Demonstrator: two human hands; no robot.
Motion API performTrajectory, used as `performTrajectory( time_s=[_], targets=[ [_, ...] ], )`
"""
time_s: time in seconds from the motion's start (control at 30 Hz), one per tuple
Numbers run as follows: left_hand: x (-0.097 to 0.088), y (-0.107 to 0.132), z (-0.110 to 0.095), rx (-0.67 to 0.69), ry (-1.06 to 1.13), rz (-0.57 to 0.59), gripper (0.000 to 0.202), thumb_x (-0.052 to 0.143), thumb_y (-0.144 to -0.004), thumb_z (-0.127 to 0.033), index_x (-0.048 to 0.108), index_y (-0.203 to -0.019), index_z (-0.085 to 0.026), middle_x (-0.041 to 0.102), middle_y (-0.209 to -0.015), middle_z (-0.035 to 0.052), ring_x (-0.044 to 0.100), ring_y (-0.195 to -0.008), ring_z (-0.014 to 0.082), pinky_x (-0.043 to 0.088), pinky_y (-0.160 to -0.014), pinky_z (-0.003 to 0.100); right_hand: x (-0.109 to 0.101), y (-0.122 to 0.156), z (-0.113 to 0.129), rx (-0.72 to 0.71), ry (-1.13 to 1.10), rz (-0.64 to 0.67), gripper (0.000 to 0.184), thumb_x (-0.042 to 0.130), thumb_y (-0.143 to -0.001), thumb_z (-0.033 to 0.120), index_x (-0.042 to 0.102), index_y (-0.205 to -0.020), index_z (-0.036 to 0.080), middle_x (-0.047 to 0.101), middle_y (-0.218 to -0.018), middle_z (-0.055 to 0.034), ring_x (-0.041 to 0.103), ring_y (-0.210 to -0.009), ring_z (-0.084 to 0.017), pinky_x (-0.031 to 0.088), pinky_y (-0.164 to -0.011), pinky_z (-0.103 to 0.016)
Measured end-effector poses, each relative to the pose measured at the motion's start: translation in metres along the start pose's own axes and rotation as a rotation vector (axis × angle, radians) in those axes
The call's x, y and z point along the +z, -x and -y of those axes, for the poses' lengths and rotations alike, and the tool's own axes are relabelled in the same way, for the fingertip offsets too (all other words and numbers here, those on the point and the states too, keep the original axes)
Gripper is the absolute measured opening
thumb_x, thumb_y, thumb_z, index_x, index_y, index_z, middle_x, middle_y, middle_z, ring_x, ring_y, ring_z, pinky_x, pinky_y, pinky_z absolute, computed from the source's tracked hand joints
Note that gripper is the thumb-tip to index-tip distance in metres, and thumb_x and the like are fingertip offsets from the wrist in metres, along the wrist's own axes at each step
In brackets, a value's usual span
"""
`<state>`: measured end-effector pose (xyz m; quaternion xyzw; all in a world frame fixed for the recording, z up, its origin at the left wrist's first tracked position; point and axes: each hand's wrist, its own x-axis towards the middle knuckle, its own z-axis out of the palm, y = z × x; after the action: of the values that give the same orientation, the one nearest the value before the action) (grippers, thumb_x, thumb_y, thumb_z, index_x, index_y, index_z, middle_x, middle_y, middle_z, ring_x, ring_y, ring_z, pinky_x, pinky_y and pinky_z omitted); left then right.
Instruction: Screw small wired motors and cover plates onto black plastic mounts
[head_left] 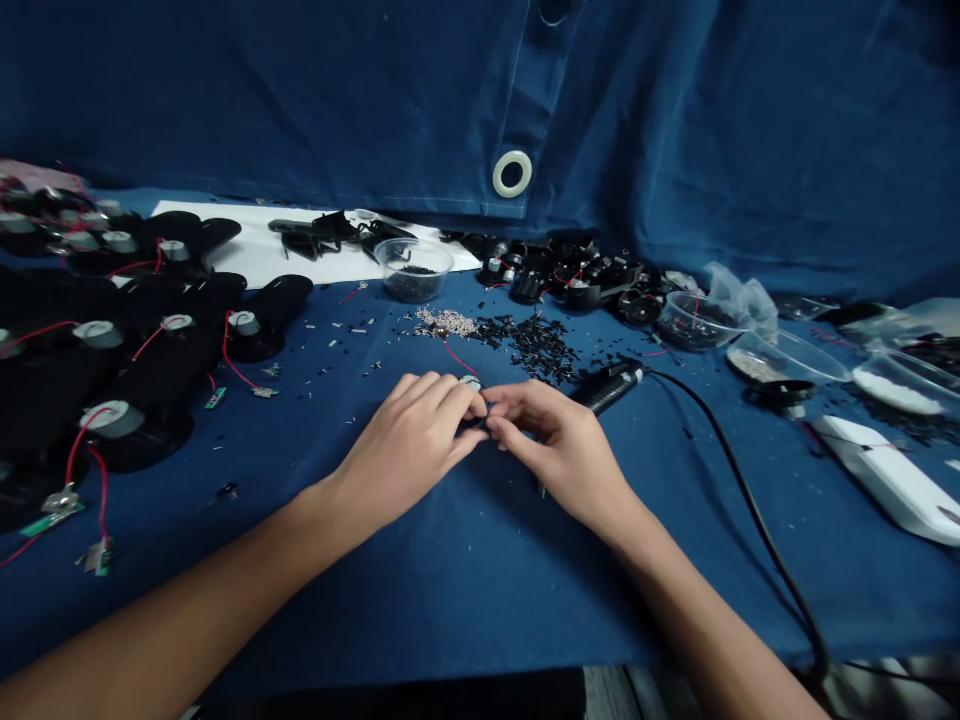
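My left hand (420,430) and my right hand (562,440) meet at the middle of the blue-covered table. Both are closed, fingertips pinching a small dark part (485,408) that is mostly hidden by the fingers. Just behind the fingers a round silvery piece (470,382) shows, with a thin red wire (456,356) running away from it. Close beyond my right hand lies a black corded hand tool (609,386). Small black pieces (536,345) and a heap of tiny silvery screws or pins (446,322) are spread past my fingertips.
Black housings with silvery motors and red wires (112,420) crowd the left. A clear tub (414,270) stands at the back, more black parts (570,275) beside it. Clear tubs (787,355) and a white device (889,480) lie right. The tool's black cable (739,470) crosses the front right.
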<state>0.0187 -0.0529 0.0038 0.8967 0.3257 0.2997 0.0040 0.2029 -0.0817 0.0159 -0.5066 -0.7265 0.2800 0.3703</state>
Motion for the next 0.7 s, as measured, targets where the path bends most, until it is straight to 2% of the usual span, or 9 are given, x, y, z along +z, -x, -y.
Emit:
performTrajectory(
  time_s=[0.07, 0.23, 0.3, 0.43, 0.53, 0.7],
  targets=[
    [-0.002, 0.001, 0.0, 0.041, -0.018, -0.04, 0.005, 0.05, -0.093, -0.021, 0.054, -0.092, -0.018, 0.062, -0.09, 0.0025, 0.054, -0.083, 0.0186, 0.038, -0.077, 0.034, 0.001, 0.0, 0.001, 0.012, -0.038, -0.001, 0.02, 0.051, -0.09, 0.029, 0.059, -0.106, 0.021, 0.061, -0.092, -0.0029, 0.06, -0.08, -0.012, 0.05, -0.075, -0.026],
    [-0.008, 0.0, 0.005, 0.103, -0.075, -0.049, 0.014, 0.047, -0.094, -0.023, 0.058, -0.088, -0.017, 0.062, -0.085, 0.0046, 0.054, -0.081, 0.019, 0.039, -0.078, 0.035, -0.003, -0.003, 0.0, -0.233, 0.241, 0.023, 0.022, 0.055, -0.085, 0.02, 0.06, -0.106, 0.022, 0.054, -0.106, -0.0072, 0.053, -0.104, -0.018, 0.044, -0.094, -0.035],
    [-0.009, -0.003, 0.009, 0.122, -0.07, -0.04, 0.014, 0.048, -0.094, -0.023, 0.059, -0.089, -0.017, 0.063, -0.085, 0.0046, 0.055, -0.082, 0.0189, 0.04, -0.08, 0.035, -0.003, -0.005, -0.002, -0.283, 0.304, 0.031, 0.022, 0.058, -0.082, 0.019, 0.059, -0.104, 0.022, 0.052, -0.111, -0.0082, 0.05, -0.109, -0.02, 0.042, -0.098, -0.037],
    [-0.009, -0.011, 0.02, 0.098, -0.019, -0.034, 0.012, 0.051, -0.093, -0.025, 0.06, -0.089, -0.017, 0.064, -0.086, 0.0029, 0.055, -0.083, 0.0178, 0.04, -0.082, 0.034, 0.003, -0.011, -0.004, -0.265, 0.299, 0.003, 0.014, 0.052, -0.088, 0.023, 0.058, -0.101, 0.021, 0.055, -0.105, -0.0075, 0.054, -0.101, -0.018, 0.044, -0.094, -0.034],
    [-0.006, -0.013, 0.03, 0.06, 0.029, -0.01, 0.011, 0.053, -0.092, -0.026, 0.059, -0.087, -0.018, 0.063, -0.086, 0.0008, 0.055, -0.082, 0.0169, 0.04, -0.081, 0.033, 0.007, -0.016, -0.007, -0.224, 0.28, 0.013, 0.016, 0.046, -0.093, 0.025, 0.059, -0.1, 0.02, 0.058, -0.099, -0.0053, 0.056, -0.092, -0.015, 0.046, -0.086, -0.029],
    [0.002, -0.011, 0.045, 0.011, 0.091, 0.043, 0.011, 0.052, -0.093, -0.025, 0.06, -0.088, -0.019, 0.063, -0.087, 0.0001, 0.054, -0.083, 0.0166, 0.041, -0.08, 0.033, 0.011, -0.024, -0.012, -0.176, 0.349, 0.041, 0.013, 0.048, -0.092, 0.023, 0.06, -0.095, 0.02, 0.058, -0.09, -0.0037, 0.056, -0.081, -0.014, 0.045, -0.077, -0.027]
  ],
)
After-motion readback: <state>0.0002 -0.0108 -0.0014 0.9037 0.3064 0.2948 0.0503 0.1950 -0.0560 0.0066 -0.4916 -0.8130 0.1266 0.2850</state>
